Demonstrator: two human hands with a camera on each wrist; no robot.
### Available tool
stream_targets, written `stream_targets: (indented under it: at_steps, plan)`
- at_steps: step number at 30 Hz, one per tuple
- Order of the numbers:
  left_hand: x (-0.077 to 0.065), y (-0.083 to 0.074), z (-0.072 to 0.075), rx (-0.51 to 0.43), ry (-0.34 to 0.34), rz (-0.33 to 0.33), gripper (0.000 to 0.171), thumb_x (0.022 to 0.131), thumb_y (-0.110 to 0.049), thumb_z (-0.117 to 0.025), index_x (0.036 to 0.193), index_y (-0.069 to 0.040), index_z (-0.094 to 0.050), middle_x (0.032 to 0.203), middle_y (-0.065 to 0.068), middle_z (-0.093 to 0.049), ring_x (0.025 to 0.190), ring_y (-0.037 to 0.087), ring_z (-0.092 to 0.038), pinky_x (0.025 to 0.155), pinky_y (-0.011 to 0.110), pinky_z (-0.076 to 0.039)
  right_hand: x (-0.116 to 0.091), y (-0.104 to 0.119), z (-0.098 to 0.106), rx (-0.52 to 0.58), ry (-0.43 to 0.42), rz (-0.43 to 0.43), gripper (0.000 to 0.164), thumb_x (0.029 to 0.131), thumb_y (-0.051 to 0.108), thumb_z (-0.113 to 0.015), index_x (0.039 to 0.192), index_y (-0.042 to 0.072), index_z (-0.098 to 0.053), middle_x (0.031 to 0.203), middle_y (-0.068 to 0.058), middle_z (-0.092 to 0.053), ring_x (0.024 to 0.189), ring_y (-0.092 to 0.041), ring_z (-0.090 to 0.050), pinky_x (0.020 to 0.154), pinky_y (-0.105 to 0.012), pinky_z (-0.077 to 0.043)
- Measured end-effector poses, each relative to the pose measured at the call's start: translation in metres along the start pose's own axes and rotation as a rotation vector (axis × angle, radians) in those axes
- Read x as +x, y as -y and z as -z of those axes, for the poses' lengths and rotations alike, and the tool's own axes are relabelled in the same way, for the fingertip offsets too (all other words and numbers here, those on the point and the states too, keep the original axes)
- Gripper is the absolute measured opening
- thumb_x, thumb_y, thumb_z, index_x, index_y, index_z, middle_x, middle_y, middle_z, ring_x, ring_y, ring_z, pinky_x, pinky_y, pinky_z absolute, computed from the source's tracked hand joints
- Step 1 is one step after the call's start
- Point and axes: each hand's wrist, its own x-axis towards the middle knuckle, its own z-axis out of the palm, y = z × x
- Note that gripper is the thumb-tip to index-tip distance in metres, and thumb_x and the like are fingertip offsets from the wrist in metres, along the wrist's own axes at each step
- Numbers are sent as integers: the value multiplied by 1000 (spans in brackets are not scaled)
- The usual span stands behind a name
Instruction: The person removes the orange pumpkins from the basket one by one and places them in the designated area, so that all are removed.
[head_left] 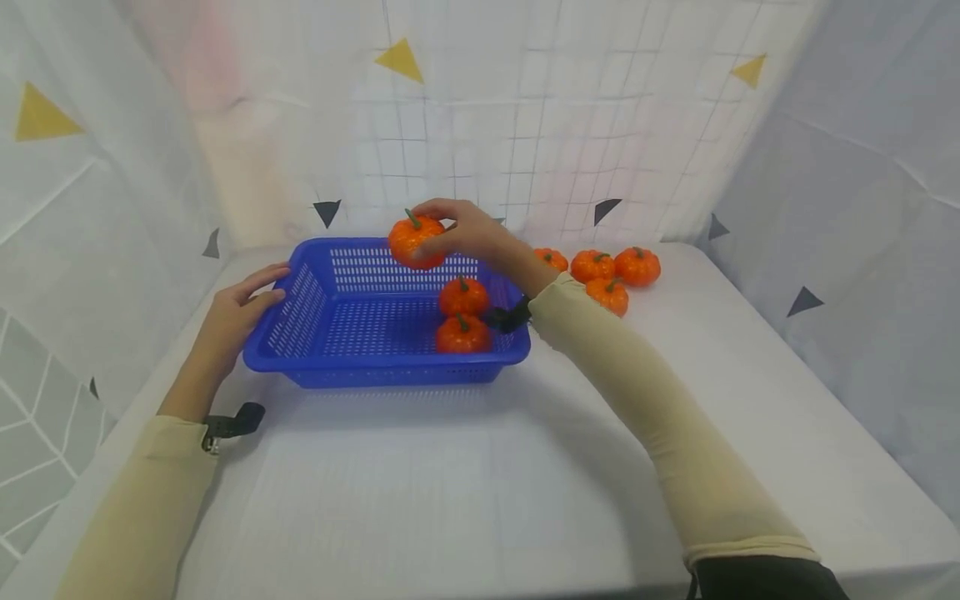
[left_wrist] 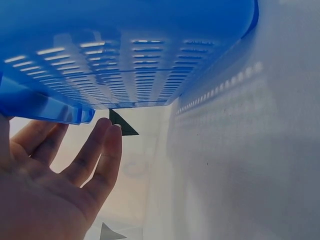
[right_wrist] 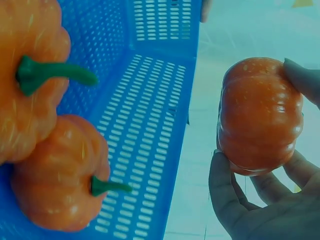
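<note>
My right hand [head_left: 467, 230] pinches a small orange pumpkin [head_left: 411, 244] with a green stem, holding it above the back of a blue plastic basket [head_left: 333, 362]. In the right wrist view, thumb and fingers press on opposite sides of this pumpkin [right_wrist: 261, 115]. Two similar pumpkins, one [head_left: 464, 297] behind the other [head_left: 463, 335], sit in the basket's right end. At the basket's left rim rests my left hand [head_left: 234, 312], its thumb and fingers extended. Two loosely bent fingers [left_wrist: 102, 160] hang below the rim in the left wrist view; the other fingertips are hidden.
Several more orange pumpkins [head_left: 592, 266] lie grouped on the white table [head_left: 420, 500], right of the basket and partly behind my right forearm. White cloth walls [head_left: 465, 100] with yellow and black triangles surround the table at the back and sides.
</note>
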Motion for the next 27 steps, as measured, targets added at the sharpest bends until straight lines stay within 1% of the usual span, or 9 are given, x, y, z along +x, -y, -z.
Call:
stream_targets:
  at_steps: [7, 11, 15, 18, 23, 27]
  plan:
    - [2, -2, -2, 3, 7, -6, 53, 109, -36, -55, 156, -11, -50, 164, 8, -39, 151, 35, -32, 118, 62, -28, -11, -6, 12, 5, -16, 1, 73, 84, 36, -86, 149, 21, -56, 148, -1, -52, 115, -24, -59, 95, -40, -55]
    - [3, -2, -3, -5, 11, -6, 53, 109, -36, -55, 156, -12, -50, 164, 7, -39, 151, 35, -32, 118, 61, -28, -16, -6, 16, -2, -21, -13, 75, 83, 36, -87, 150, 21, -55, 148, -1, -52, 116, -24, -58, 96, -41, -55]
    - [3, -1, -5, -5, 13, -3, 53, 109, -36, -55, 156, -12, -50, 164, 7, -39, 151, 35, -32, 118, 61, -28, -19, -7, 21, -24, -42, -13, 74, 83, 36, -87, 149, 24, -57, 146, 1, -54, 116, -22, -58, 96, -41, -54]
    - [4, -1, -5, 2, 15, -1, 53, 109, -35, -55, 156, -12, -49, 164, 8, -39, 151, 35, -32, 118, 60, -28, -23, -6, 26, -31, -59, -11, 73, 83, 36, -87, 148, 24, -57, 146, 1, -54, 117, -23, -58, 97, -41, -55]
    - [5, -3, -5, -1, 18, 0, 53, 109, -36, -55, 156, -12, -49, 164, 7, -38, 151, 35, -31, 118, 61, -28, -30, -4, 35, -1, -88, 9, 71, 84, 34, -86, 147, 21, -58, 143, -1, -56, 114, -26, -60, 97, -43, -55]
    - [6, -3, -5, -7, 20, 2, 54, 109, -38, -55, 156, -13, -49, 165, 6, -38, 152, 34, -31, 119, 61, -27, -36, 0, 43, 17, -97, 3, 71, 84, 34, -86, 148, 22, -57, 143, 0, -55, 114, -25, -60, 97, -43, -55]
